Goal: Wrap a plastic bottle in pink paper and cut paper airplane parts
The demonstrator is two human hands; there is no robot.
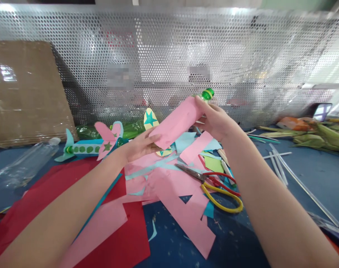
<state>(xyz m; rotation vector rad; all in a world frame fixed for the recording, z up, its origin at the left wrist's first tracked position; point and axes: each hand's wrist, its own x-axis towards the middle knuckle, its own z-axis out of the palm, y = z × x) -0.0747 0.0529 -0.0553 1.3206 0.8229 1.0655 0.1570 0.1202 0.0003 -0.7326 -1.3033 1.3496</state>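
A plastic bottle wrapped in pink paper (178, 121) is held up at a slant above the table, its green cap (208, 93) pointing to the upper right. Around its lower end my left hand (140, 146) is closed. At the neck end my right hand (215, 118) grips it, thumb on the near side and fingers behind. Scissors (203, 178) with red and yellow handles lie partly spread below, on pink and light blue paper scraps (169, 182). Behind the bottle shows a pale yellow oval with a blue star (150, 118).
On the left stand a decorated bottle plane (85, 148) and a clear plastic bottle (24, 163). Red paper sheets (130, 230) lie in front. White straws (279, 163) and corn husks (323, 136) are at right. A cardboard sheet (27, 93) leans against a perforated metal panel (169, 48).
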